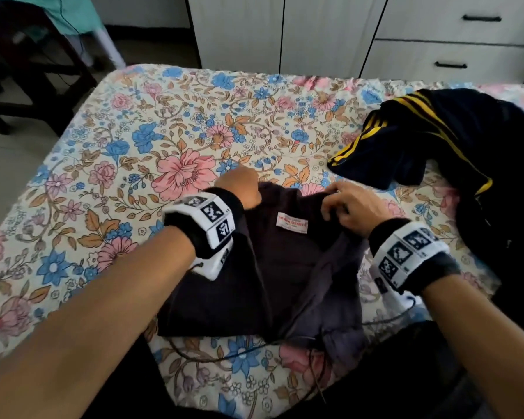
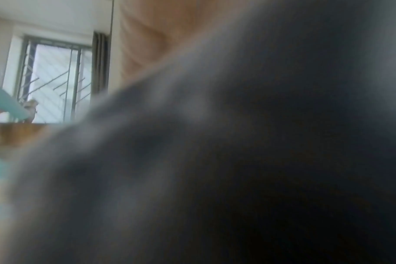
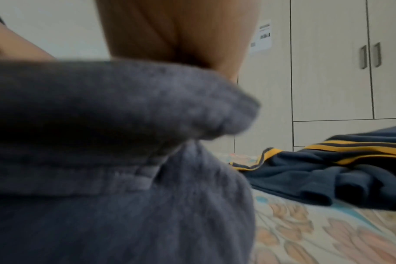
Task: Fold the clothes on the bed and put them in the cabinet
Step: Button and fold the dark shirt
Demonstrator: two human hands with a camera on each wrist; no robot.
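Head cam: dark grey garment lies on the flowered bed near the front edge, left hand curled on its far left edge, right hand pinching its far right edge; navy jacket with yellow stripes heaped to the right, cabinet behind the bed. Left wrist cam: blurred grey fabric fills the view, can't confirm grip. Right wrist cam: fingers curl over a bunched grey fold.

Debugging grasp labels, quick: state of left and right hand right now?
Left hand: fingers curled, gripping the far left edge of the dark grey garment.
Right hand: pinching the same garment's far right edge, near its white label.
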